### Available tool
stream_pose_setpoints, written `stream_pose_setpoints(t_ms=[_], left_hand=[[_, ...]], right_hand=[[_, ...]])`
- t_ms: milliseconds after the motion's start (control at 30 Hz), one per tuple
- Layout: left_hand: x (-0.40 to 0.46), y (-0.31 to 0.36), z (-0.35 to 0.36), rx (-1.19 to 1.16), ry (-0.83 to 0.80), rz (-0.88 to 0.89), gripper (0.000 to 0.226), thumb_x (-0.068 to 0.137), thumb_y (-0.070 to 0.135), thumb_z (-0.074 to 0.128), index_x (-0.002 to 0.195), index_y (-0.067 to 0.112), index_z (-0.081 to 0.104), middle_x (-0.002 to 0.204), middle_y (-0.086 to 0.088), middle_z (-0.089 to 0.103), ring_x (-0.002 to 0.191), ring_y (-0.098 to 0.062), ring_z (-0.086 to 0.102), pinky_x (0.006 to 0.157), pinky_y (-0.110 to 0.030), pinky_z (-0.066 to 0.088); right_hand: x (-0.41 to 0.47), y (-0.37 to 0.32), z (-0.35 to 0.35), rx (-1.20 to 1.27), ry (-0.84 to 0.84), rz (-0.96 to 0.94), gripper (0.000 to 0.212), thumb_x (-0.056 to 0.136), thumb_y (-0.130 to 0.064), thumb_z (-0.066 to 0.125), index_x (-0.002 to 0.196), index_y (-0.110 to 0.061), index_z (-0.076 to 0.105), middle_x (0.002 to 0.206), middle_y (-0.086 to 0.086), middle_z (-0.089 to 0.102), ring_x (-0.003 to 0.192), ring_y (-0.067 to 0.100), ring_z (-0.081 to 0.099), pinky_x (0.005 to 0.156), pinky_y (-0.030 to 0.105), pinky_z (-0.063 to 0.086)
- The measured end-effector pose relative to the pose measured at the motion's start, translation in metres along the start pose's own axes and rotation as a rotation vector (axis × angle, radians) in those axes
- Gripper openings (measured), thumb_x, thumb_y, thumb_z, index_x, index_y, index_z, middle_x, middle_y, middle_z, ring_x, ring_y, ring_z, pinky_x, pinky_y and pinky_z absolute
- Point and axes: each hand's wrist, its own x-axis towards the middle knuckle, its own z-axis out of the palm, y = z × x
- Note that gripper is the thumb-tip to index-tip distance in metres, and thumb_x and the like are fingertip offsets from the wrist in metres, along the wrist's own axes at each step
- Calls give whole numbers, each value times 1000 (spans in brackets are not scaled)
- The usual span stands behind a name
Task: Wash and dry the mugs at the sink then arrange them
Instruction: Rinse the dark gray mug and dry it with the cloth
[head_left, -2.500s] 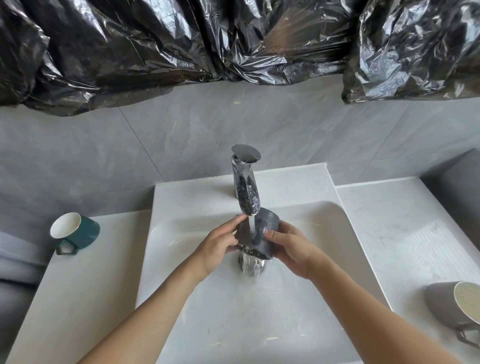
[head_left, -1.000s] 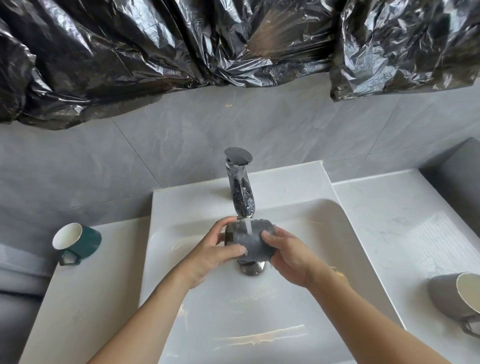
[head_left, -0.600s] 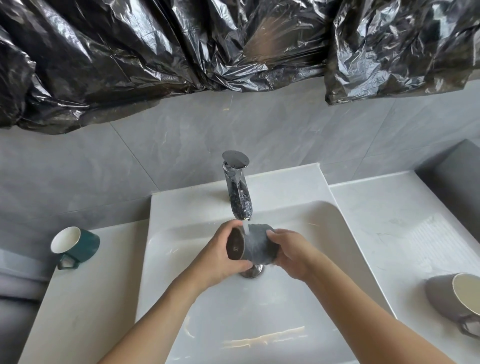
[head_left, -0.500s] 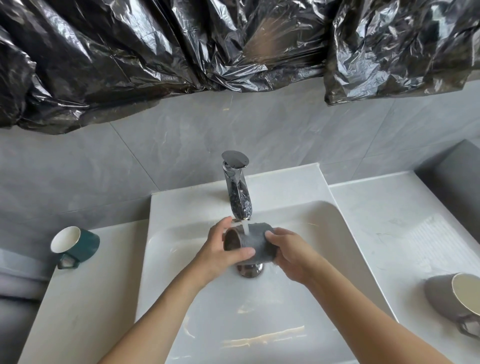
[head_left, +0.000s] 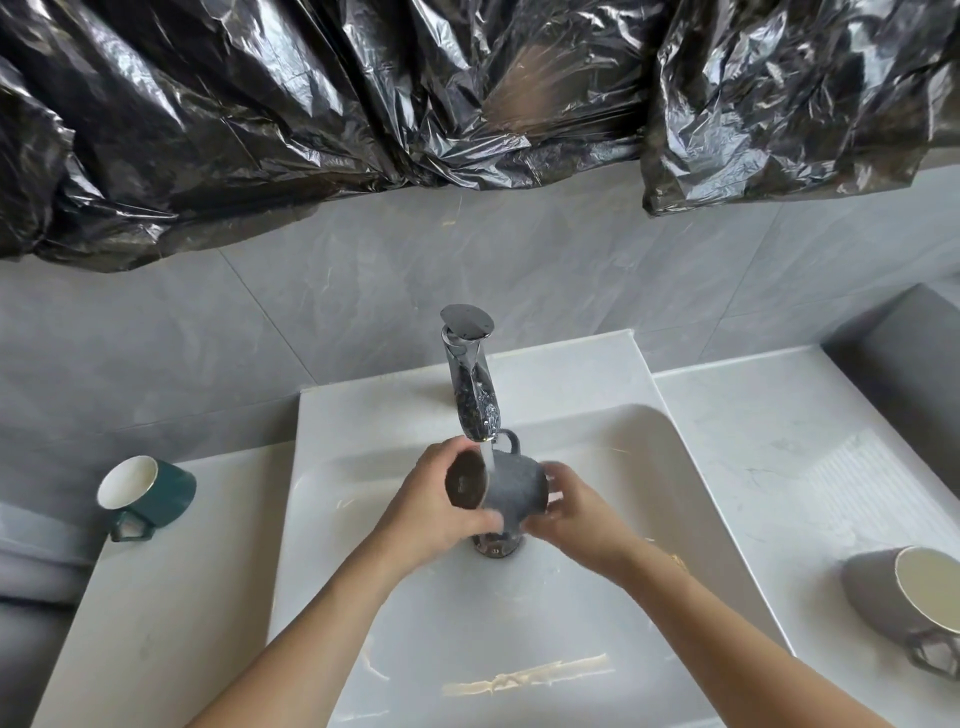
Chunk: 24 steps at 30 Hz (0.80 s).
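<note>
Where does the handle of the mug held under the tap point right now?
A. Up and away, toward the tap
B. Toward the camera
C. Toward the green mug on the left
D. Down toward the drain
A. The dark grey mug lies sideways between both hands, and its handle sticks up beside the tap, with its opening facing left.

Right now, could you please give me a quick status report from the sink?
Left hand and right hand both grip the speckled grey mug. Mug on its side under the running faucet, mouth facing left. Nothing in the way.
</note>
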Motion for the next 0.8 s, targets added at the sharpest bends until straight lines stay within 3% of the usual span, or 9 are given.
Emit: stream_pose_setpoints(t_ms=[100, 167, 233, 400, 533, 667, 800], left_hand=[[-4, 5, 0, 163, -73, 154, 85, 59, 28, 86, 135, 33, 48, 135, 20, 43, 123, 8, 45, 106, -22, 40], [-6, 10, -1, 269, -122, 239, 86, 65, 26, 83, 141, 32, 43, 141, 22, 38, 125, 14, 38, 107, -18, 37], [-6, 12, 1, 377, -158, 283, 90, 69, 32, 80, 147, 32, 35, 148, 20, 33, 132, 7, 33, 110, -15, 30], [-9, 15, -2, 471, -209, 309, 92, 74, 36, 78, 150, 37, 26, 151, 14, 32, 137, -5, 33, 108, -15, 29], [-12, 13, -14, 465, -227, 331, 89, 75, 32, 78, 149, 40, 29, 149, 22, 27, 136, 1, 33, 107, -13, 32], [-17, 14, -29, 384, -281, 292, 84, 73, 26, 81, 143, 44, 38, 132, 44, 23, 129, 15, 32, 103, -7, 32], [-13, 15, -37, 346, -342, 262, 85, 70, 9, 77, 141, 40, 42, 136, 41, 26, 132, 16, 30, 106, -7, 30]], right_hand=[[1, -1, -5, -304, -19, -124, 108, 79, -25, 79, 158, -14, 7, 148, 0, 30, 124, 11, 45, 97, 13, 32], [3, 0, -6, -327, -79, -160, 120, 77, -26, 82, 158, -13, -6, 149, 0, 23, 120, 7, 41, 95, 8, 28], [4, 1, -5, -291, -106, -163, 129, 72, -26, 87, 158, -15, -9, 145, -3, 24, 113, 5, 45, 91, 3, 32], [4, 5, -3, -215, -34, -189, 115, 56, -26, 96, 144, -15, 22, 131, 1, 42, 99, -11, 50, 80, -1, 37], [8, 0, 5, -190, -23, -208, 104, 52, -31, 98, 130, -21, 30, 122, 0, 46, 101, 4, 53, 82, 8, 43], [13, -9, 3, -204, -117, -193, 82, 49, -39, 97, 105, -22, 39, 110, 0, 53, 97, 16, 55, 84, 29, 51], [20, -20, -9, -285, -205, -198, 63, 55, -39, 95, 96, -29, 47, 112, 0, 61, 99, 21, 57, 87, 36, 51]])
